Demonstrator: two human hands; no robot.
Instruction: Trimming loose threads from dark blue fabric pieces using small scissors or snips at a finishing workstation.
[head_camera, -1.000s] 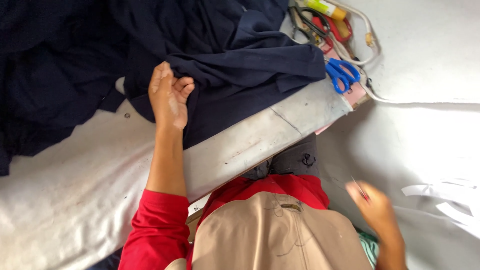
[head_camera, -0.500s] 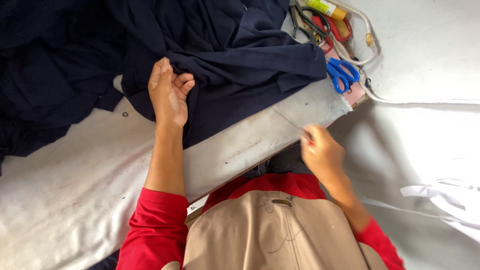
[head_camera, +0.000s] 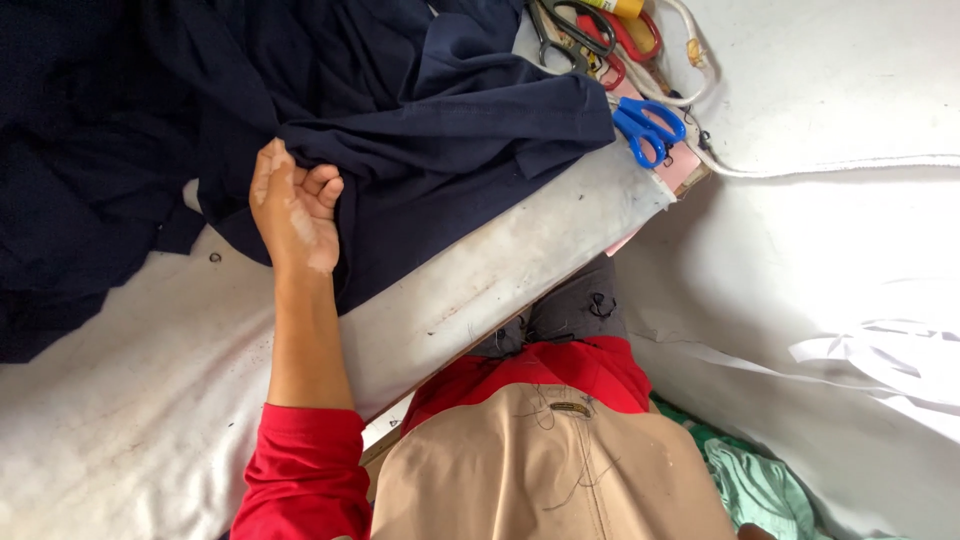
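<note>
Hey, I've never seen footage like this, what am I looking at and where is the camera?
The camera sits on a person's head and looks straight down, so you see their own body: red sleeves and a beige apron. Their left hand pinches a fold of navy blue fabric lying on a white padded table. The right hand is out of view. At the table's far corner lie blue-handled scissors, black-handled scissors and a white cord.
</note>
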